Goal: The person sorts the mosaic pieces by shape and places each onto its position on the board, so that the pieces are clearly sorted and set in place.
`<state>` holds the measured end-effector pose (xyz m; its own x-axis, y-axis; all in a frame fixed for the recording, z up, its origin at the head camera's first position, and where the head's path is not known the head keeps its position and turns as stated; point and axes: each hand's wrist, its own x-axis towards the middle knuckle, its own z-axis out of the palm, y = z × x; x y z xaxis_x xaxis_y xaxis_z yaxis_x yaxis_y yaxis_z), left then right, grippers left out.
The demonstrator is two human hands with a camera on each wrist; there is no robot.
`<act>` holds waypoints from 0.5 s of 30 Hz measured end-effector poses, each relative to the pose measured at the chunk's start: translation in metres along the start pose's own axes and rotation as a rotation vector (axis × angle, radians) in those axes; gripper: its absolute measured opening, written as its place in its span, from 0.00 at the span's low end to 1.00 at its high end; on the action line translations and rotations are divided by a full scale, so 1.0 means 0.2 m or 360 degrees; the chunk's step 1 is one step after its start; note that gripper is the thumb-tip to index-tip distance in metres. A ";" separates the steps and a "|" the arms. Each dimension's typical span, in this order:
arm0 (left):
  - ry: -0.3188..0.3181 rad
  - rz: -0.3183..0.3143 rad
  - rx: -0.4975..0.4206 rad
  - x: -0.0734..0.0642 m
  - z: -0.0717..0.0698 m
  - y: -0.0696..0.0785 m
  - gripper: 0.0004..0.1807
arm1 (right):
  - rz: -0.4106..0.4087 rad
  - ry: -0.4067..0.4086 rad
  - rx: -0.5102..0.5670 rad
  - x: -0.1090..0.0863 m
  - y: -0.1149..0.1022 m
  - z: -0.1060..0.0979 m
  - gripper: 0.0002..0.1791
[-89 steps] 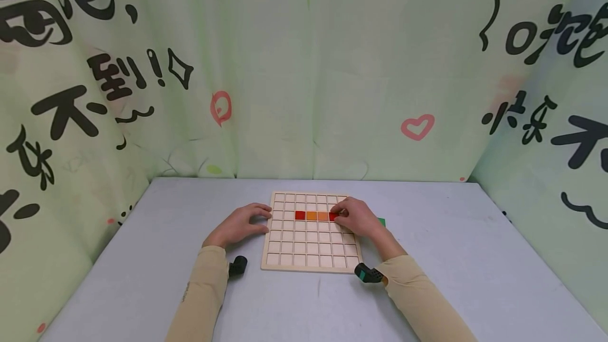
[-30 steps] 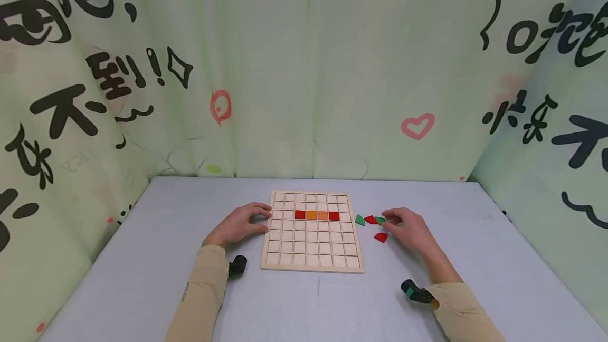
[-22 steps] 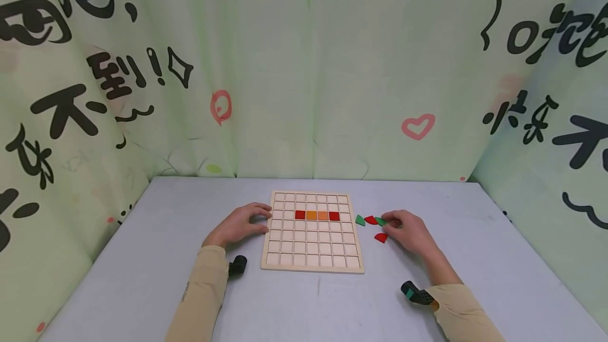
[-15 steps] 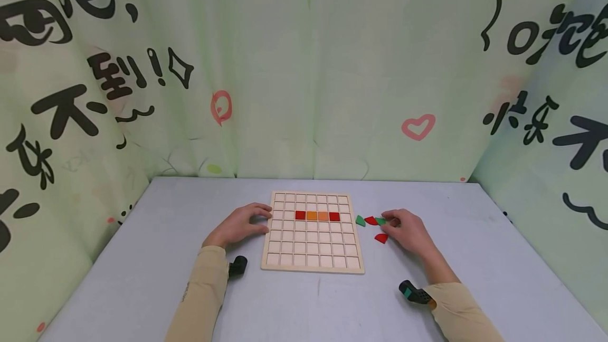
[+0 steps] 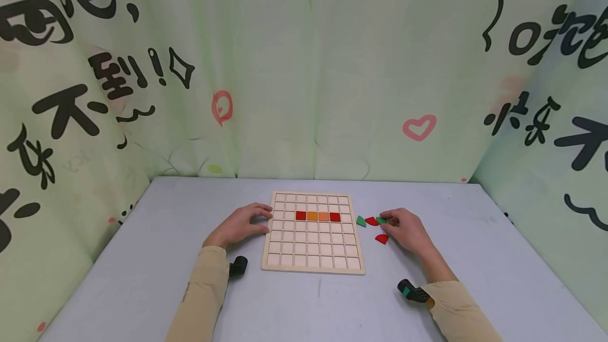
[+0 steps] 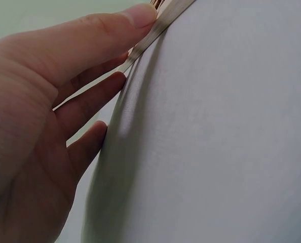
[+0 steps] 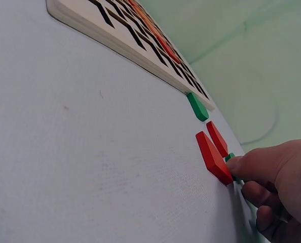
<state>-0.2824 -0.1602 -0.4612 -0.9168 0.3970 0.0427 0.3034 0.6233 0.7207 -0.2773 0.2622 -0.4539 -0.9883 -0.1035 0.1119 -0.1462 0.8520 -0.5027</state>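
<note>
A wooden grid board [image 5: 312, 264] lies flat mid-table. One row of it holds a red square tile [image 5: 301, 216], two orange tiles [image 5: 312, 216] and another red tile [image 5: 334, 217]. My left hand [image 5: 239, 226] rests at the board's left edge, fingers extended and thumb touching the rim. To the right of the board, my right hand [image 5: 405, 230] pinches a small green block [image 5: 381, 220], mostly covered by the thumb [image 7: 254, 164] in the right wrist view. Beside it lie a red wedge-shaped block [image 5: 372, 221], a second red wedge [image 5: 381, 238] and another green block [image 5: 361, 221].
The white table [image 5: 142, 278] extends around the board on all sides. A pale green curtain [image 5: 332, 78] with black writing and pink drawings hangs behind and at both sides. Black cameras [image 5: 238, 266] are worn at the wrists.
Since three seconds ago, my right hand has moved off the board's right-hand red tile to the loose blocks on the right, onto a green one. The left hand has stayed put.
</note>
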 end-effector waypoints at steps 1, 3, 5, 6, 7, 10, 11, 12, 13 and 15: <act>-0.0001 -0.0003 -0.0001 0.00 0.00 0.00 0.18 | 0.0000 -0.0002 0.0001 0.00 0.00 0.00 0.18; -0.0003 -0.0012 -0.0005 0.00 0.00 0.00 0.18 | -0.0002 -0.0006 0.0007 0.00 0.00 0.00 0.18; -0.0006 -0.0023 -0.0009 0.00 0.00 0.00 0.18 | -0.0009 -0.0014 0.0006 -0.01 0.00 0.00 0.18; -0.0007 -0.0027 -0.0008 0.00 0.00 0.01 0.18 | -0.0005 -0.0016 0.0011 -0.01 0.00 0.00 0.18; -0.0008 -0.0030 -0.0007 0.00 0.00 0.00 0.18 | -0.0010 -0.0019 0.0010 -0.01 0.00 0.00 0.18; -0.0007 -0.0032 -0.0001 0.00 0.00 0.01 0.19 | -0.0010 -0.0013 0.0012 -0.01 0.01 0.00 0.17; -0.0006 -0.0032 -0.0001 0.00 0.00 0.01 0.19 | -0.0009 -0.0006 0.0014 0.00 0.01 0.01 0.17; -0.0005 -0.0032 -0.0001 0.00 0.00 0.01 0.19 | -0.0001 0.0007 0.0020 0.00 0.01 0.01 0.18; -0.0006 -0.0035 0.0001 0.00 0.00 0.01 0.19 | 0.0002 0.0021 0.0023 0.00 0.01 0.01 0.18; -0.0007 -0.0038 0.0005 0.00 0.00 0.01 0.19 | 0.0010 0.0054 0.0039 0.00 0.00 0.01 0.18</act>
<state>-0.2816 -0.1583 -0.4598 -0.9227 0.3850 0.0222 0.2822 0.6350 0.7191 -0.2779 0.2606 -0.4556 -0.9873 -0.0802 0.1372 -0.1411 0.8398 -0.5242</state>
